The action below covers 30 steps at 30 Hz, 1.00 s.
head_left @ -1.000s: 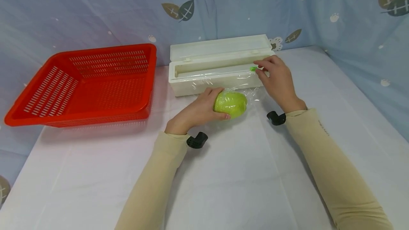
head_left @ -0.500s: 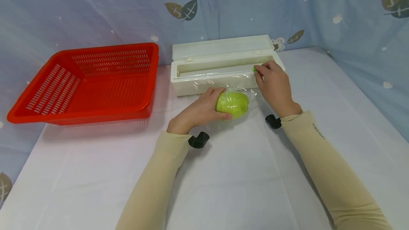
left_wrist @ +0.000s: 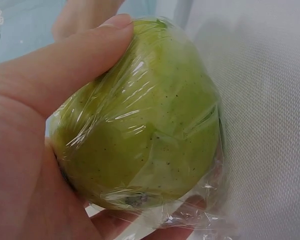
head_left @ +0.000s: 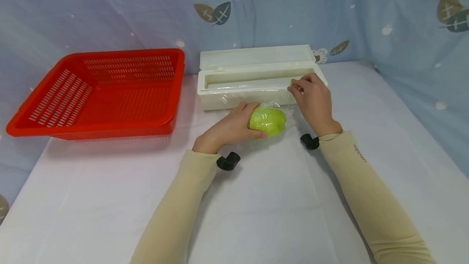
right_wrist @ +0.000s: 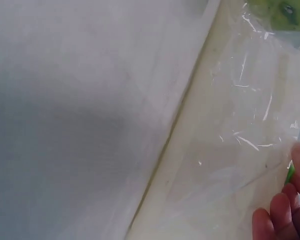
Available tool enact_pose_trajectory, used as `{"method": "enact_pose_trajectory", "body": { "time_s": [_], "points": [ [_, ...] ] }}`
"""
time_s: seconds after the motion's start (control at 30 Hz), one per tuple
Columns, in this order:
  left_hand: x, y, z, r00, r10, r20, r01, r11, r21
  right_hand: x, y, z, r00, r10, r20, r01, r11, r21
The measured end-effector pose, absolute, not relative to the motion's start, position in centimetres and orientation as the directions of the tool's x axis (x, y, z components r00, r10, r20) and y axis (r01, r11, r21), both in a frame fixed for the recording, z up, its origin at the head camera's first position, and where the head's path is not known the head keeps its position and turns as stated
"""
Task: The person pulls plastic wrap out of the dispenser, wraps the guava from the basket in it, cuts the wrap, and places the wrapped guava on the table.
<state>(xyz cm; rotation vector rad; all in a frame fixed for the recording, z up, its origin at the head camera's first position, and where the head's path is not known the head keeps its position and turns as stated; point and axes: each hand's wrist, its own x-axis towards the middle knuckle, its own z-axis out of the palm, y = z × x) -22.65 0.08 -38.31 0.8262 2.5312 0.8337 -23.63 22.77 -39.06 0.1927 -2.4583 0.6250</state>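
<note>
Left hand (head_left: 232,128) grips one wrapped fruit (head_left: 268,121), right hand (head_left: 314,100) pinches one green tab (right_wrist: 290,173).

your hands (head_left: 230,127) (head_left: 316,99) 2 | wrist cameras (head_left: 228,161) (head_left: 310,141) 2 | wrapped green fruit (head_left: 267,121) 1 | cling-film dispenser (head_left: 212,102) 1 | green tab (head_left: 291,83) 1 | red basket (head_left: 110,128) 1

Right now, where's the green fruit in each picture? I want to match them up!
Head: the green fruit is just right of the middle, held in the left hand.
Left wrist: the green fruit is big and fills the middle.
Right wrist: only part of the green fruit shows, in the top right corner.
Shared landmark: the shiny clear film appears in all three views.
</note>
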Motion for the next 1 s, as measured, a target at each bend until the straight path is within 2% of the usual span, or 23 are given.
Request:
{"method": "enact_pose_trajectory", "body": {
  "time_s": [0.2, 0.57, 1.0],
  "points": [
    [-22.66, 0.16, -38.35, -0.769, 0.625, -0.135, 0.423, 0.656, 0.625, -23.95, 23.07, -39.17, -0.827, 0.031, 0.561, -0.250, 0.874, -0.417],
    [-22.66, -0.02, -38.69, -0.775, 0.617, -0.138, 0.414, 0.660, 0.627, -24.34, 23.50, -39.28, -0.871, -0.033, 0.490, -0.301, 0.824, -0.479],
    [-22.76, 0.11, -38.69, -0.772, 0.620, -0.141, 0.415, 0.659, 0.627, -24.37, 23.70, -39.15, -0.872, -0.085, 0.481, -0.324, 0.837, -0.440]
  ]
}}
